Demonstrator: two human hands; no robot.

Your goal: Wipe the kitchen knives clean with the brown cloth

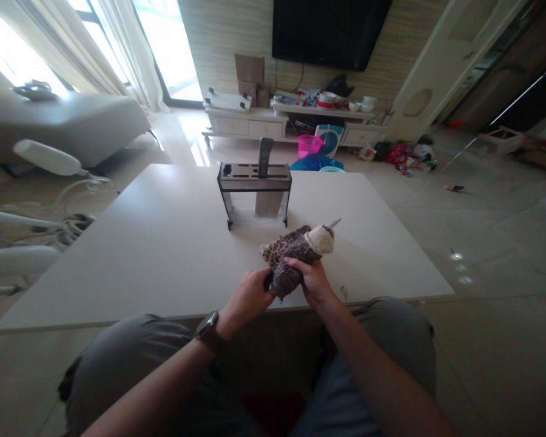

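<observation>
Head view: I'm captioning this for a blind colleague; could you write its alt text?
A seated person's left-hand grip and right-hand grip hold a thin-tipped object wrapped in fuzzy brown-and-cream cloth. Just beyond, a knife rack holding a dark-handled knife stands on a white table.

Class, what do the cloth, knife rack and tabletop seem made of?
Cloth: soft, matt textile, perhaps chenille, given its nubbly pile.
Knife rack: probably metal on top, from its greyish sheen; the transparent front could be acrylic or glass.
Tabletop: smooth, slightly glossy, perhaps laminate, given its soft glare, or painted wood.
</observation>
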